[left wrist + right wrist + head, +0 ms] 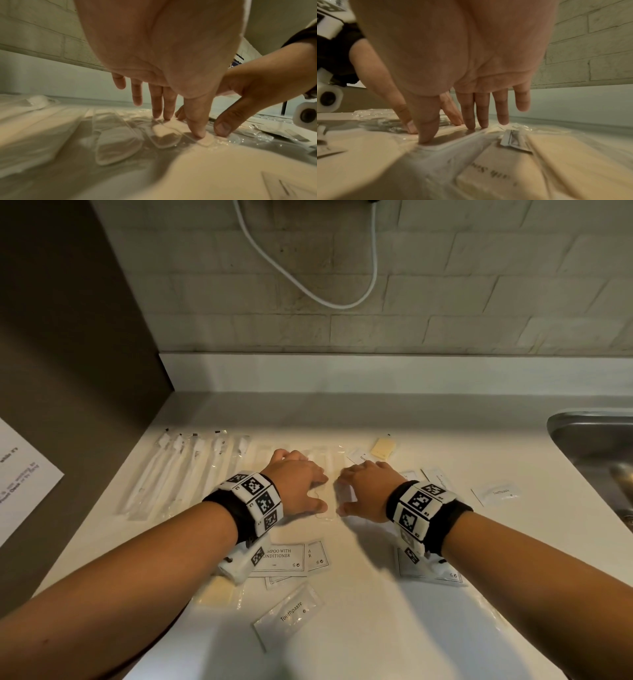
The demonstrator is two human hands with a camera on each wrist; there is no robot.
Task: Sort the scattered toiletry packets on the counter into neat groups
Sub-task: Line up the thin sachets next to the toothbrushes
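Lettering shows first in the head view: a sachet [287, 616] at lower centre reads "Toothpaste", another toothpaste sachet [497, 494] lies at the right, and a shampoo packet [281, 558] under my left wrist reads "…MPOO WITH …ONDITIONER". My left hand [297, 484] and right hand [364, 489] sit side by side at frame centre, fingers spread and pressing down on a clear flat packet [325, 508] between them. A row of wrapped toothbrushes [178, 470] lines the left of the white bench [376, 628]. A steel sink [596, 446] cuts in at the right edge, a brick-tile wall [445, 285] with a looping white cable [342, 302] fills the top, and a printed sheet [20, 474] sits at far left.

Left wrist view: my left hand [163, 54] has straight fingers, the fingertips [197, 132] down on clear film [163, 136]; the right thumb [223, 127] presses just beside them. Nothing is gripped.

Right wrist view: my right hand [462, 54] is likewise flat-fingered, its thumb [426, 132] and fingertips touching the clear wrapper [453, 143]. Blurred print on a packet [479, 173] at lower centre I cannot read. A small sachet [513, 140] lies to the right.
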